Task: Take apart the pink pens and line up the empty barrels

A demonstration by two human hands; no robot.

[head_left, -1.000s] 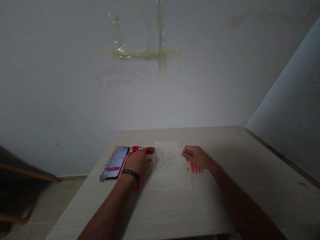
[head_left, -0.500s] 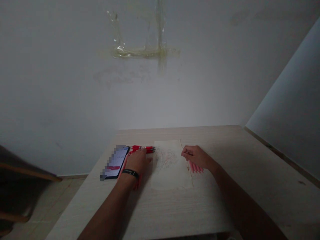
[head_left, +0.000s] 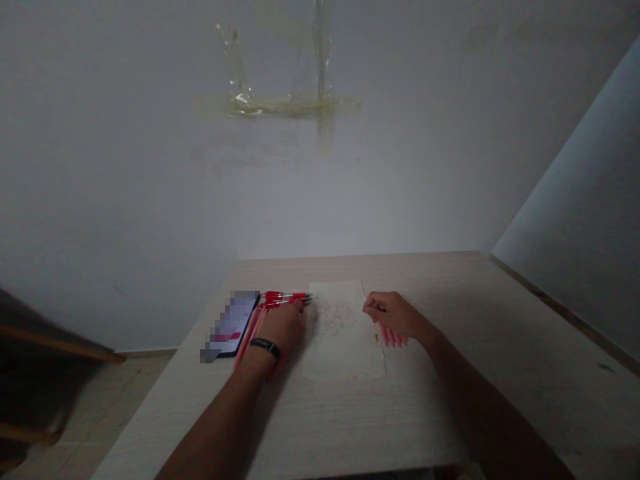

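Paper [head_left: 341,352] lies between our hands, which sit well apart: our left hand [head_left: 280,325] rests palm-down with fingertips at the red pens [head_left: 277,296], our right hand [head_left: 397,313] is curled by the sheet's ragged right edge over the pink pens [head_left: 394,335], and we can't tell whether either has a grip. Our main worry: a left-hand sweep could roll the red pens onto the sheet or bump the phone [head_left: 239,321], and a right-hand drag could snag that edge, skewing the paper.
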